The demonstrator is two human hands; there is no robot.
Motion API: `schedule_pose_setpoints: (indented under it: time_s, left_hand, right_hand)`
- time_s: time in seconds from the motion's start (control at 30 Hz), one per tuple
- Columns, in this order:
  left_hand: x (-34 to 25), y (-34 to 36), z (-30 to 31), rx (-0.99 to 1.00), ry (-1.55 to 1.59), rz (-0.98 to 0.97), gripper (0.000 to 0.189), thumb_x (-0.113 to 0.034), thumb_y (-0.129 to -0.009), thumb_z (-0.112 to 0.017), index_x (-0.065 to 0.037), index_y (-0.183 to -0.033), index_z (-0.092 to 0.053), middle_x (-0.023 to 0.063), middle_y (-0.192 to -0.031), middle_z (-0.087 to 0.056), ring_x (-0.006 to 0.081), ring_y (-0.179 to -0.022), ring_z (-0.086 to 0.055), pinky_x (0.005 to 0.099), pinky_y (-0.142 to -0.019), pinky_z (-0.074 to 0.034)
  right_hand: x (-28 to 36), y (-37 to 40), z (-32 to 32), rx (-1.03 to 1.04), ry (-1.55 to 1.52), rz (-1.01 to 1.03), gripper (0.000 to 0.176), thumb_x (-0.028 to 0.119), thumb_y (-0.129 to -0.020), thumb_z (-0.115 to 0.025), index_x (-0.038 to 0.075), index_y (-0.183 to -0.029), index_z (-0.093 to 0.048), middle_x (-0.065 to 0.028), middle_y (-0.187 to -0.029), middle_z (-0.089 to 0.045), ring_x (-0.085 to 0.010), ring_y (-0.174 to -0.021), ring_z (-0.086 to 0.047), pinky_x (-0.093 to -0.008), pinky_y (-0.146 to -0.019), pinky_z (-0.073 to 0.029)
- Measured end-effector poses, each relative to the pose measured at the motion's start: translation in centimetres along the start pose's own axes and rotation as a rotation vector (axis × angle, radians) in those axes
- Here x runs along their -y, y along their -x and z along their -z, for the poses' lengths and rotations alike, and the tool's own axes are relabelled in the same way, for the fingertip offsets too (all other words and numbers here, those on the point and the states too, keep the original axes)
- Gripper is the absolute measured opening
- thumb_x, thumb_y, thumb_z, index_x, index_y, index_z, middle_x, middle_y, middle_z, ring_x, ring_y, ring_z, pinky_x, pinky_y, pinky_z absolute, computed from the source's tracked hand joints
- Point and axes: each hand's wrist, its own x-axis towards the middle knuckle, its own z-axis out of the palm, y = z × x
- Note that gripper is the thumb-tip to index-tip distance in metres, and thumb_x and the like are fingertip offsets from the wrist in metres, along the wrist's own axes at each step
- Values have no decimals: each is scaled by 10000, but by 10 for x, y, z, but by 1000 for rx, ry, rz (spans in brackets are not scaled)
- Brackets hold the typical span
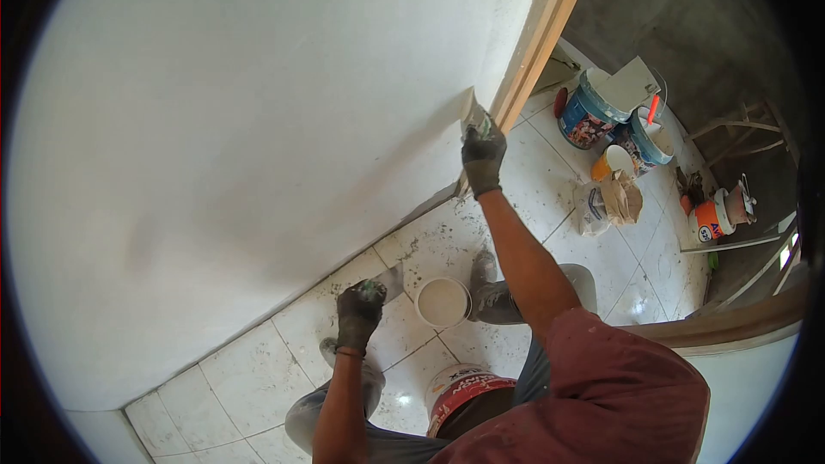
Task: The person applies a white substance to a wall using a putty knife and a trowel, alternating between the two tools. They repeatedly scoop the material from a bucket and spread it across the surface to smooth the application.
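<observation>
My right hand (483, 157), in a dark glove, is closed around a putty knife (472, 109). Its blade meets the white wall (301, 103) close to the wooden door frame (550, 26). Lower down, my left hand (359, 314), gloved as well, grips a second putty knife (393, 281) whose blade points toward a small white bucket (443, 302). Pale filler fills much of that bucket, which stands on the floor between my feet. Green shows at the handle of each knife, but the gloves hide most of both handles.
A red and white bucket (447, 387) is beneath me. Beyond the doorway stand blue paint buckets (589, 116), a yellow container (612, 161), a paper bag (608, 204) and an orange and white bucket (710, 216). Splashes mark the tiled floor (249, 378).
</observation>
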Motion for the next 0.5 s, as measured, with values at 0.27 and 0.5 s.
schedule_pose_setpoints:
  time_s: [0.27, 0.5]
  left_hand:
    - [-49, 16, 16, 444, 78, 80, 284, -332, -853, -557, -95, -919, -699, 155, -954, -683, 351, -910, -645, 432, -818, -515]
    - [7, 36, -44, 152, 397, 124, 319, -322, -810, -623, -104, -1036, -682, 148, -1058, -674, 331, -998, -635, 409, -866, -504]
  right_hand:
    - [116, 160, -94, 32, 211, 250, 342, 24, -807, -563, -2, -1149, -566, -171, -963, -616, -331, -854, -620, -380, -783, -503]
    - [175, 284, -158, 163, 113, 314, 387, 23, -763, -565, -42, -1143, -539, -227, -1097, -522, -387, -975, -539, -446, -835, -461]
